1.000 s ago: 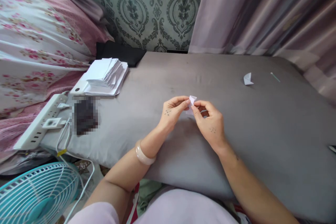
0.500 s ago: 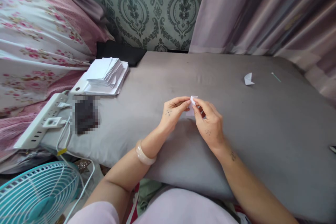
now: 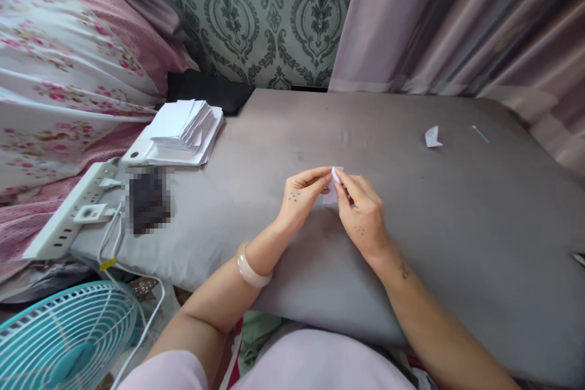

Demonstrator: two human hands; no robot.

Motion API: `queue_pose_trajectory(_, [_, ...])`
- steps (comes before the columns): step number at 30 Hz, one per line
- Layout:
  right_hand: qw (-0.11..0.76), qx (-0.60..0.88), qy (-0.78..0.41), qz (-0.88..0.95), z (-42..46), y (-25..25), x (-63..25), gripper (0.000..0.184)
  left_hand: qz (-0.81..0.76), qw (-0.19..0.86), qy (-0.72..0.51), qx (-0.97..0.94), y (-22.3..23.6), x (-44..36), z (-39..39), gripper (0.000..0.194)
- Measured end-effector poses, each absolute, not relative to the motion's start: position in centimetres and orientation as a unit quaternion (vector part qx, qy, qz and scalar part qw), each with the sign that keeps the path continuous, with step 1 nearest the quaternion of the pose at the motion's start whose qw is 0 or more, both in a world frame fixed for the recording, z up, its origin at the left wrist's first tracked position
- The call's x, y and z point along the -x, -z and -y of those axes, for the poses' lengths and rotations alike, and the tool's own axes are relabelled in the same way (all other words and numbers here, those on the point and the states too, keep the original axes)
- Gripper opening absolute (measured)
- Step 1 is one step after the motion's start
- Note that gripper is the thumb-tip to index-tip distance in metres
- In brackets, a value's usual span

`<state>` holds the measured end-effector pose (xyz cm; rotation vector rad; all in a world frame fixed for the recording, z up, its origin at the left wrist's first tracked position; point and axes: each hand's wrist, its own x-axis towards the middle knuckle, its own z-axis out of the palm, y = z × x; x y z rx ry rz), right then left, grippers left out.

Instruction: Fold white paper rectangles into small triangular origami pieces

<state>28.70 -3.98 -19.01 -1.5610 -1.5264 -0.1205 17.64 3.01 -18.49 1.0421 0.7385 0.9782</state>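
My left hand [image 3: 301, 195] and my right hand [image 3: 363, 213] meet over the middle of a grey padded surface [image 3: 457, 213]. Between their fingertips they pinch a small folded piece of white paper [image 3: 335, 178], mostly hidden by my fingers. Both hands are closed on it. A pale bangle [image 3: 249, 268] circles my left wrist. Another small folded white paper shape [image 3: 432, 137] lies alone on the grey surface, far right of my hands.
A stack of white paper [image 3: 185, 131] sits at the back left. A white power strip [image 3: 68, 213] with plugs lies at the left edge beside a blurred dark object [image 3: 148, 201]. A teal fan [image 3: 64, 335] stands bottom left. A thin stick [image 3: 479, 134] lies far right.
My right hand has turned slightly and closed in over the paper, covering more of it. My left hand has held still.
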Motion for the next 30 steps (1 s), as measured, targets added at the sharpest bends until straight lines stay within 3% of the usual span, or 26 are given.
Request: queue_pose_trajectory(30, [0.567,0.654,-0.094,0.492,3.82,18.04,-28.15,0.017,-0.311,0.69,-0.43,-0.492,18.68,-17.75,-2.73,0.017])
